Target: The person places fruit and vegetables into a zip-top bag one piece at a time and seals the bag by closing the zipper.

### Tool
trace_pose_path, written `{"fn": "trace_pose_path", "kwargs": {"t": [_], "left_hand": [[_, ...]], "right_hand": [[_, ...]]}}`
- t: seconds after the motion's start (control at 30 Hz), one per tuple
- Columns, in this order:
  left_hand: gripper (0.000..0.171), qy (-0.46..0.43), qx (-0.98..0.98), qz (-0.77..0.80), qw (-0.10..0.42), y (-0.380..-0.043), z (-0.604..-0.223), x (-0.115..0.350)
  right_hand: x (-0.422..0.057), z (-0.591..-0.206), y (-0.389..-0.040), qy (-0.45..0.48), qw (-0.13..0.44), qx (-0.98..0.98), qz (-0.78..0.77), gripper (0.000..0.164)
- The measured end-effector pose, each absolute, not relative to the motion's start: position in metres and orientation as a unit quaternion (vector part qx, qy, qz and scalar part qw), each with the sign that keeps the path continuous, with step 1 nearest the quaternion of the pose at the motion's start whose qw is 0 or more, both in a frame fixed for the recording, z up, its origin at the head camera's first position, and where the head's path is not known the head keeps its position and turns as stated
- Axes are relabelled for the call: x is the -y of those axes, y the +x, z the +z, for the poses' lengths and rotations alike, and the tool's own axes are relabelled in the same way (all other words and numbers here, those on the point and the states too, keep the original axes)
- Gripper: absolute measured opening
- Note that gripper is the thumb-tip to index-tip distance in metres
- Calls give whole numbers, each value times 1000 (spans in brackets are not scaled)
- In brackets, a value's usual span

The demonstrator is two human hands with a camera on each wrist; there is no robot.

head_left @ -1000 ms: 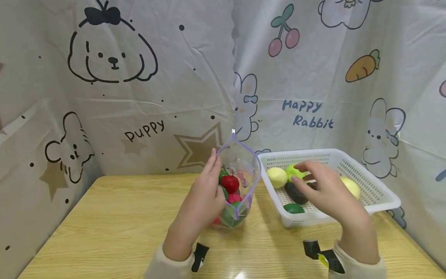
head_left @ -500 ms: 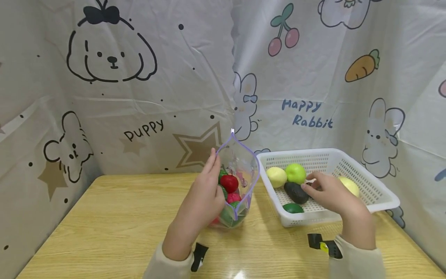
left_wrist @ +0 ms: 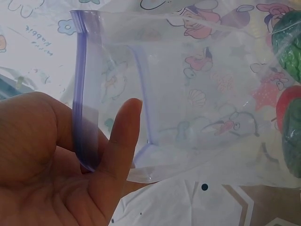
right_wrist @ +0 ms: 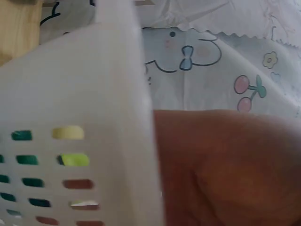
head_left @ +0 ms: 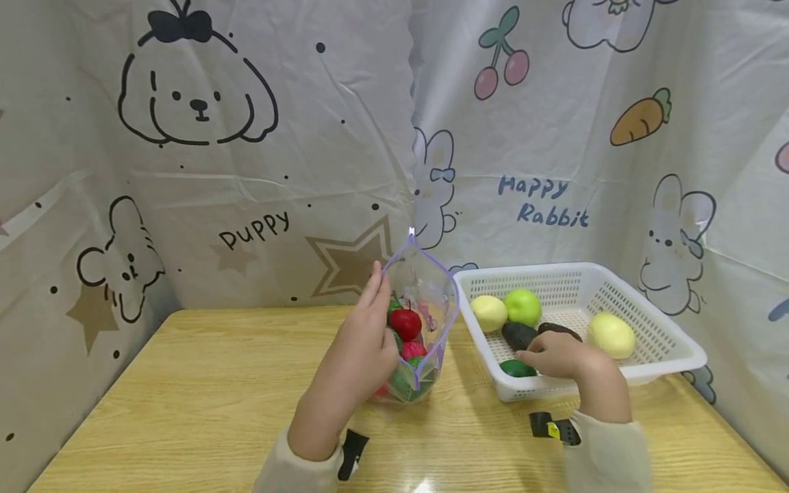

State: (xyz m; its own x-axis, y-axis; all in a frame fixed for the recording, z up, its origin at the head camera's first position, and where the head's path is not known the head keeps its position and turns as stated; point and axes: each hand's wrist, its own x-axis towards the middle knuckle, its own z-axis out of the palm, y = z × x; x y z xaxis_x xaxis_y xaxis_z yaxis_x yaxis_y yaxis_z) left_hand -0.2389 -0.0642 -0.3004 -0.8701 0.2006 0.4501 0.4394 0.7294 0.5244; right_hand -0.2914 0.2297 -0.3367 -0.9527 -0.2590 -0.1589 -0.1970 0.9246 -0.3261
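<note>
My left hand holds one side of a clear zip bag with a purple seal, its mouth spread wide. In the left wrist view the thumb lies along the bag's purple zip edge. Inside the bag are a red apple-like fruit and several red and green pieces. My right hand reaches into a white plastic basket, fingertips right at a smooth dark green fruit. Its fingers are partly hidden, so I cannot tell whether they grip the fruit.
In the basket also lie a green apple, a pale yellow fruit, a larger pale yellow one, a blackish avocado-like fruit and a dark brown piece. The basket wall blocks much of the right wrist view.
My right hand has moved down and toward the near side of the basket, from above the green apple, past the dark fruits, to the green fruit. The left hand and bag stay put.
</note>
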Motion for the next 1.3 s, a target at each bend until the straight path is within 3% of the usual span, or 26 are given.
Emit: {"fn": "trace_pose_path", "kwargs": {"t": [0.2,0.4,0.67,1.3], "left_hand": [[69,-178,910,-322,190,-238,-300,64],[69,-180,910,-323,189,-238,-300,64],[69,-185,908,-323,190,-237,-300,65],[67,-186,909,-324,184,-237,-299,65]], "right_hand": [[-223,-341,-294,-112,125,-975,-147,36],[-219,-346,-297,-128,112,-974,-153,32],[-210,-352,-302,-150,100,-962,-204,44],[-208,-365,-313,-118,121,-963,-210,45]]}}
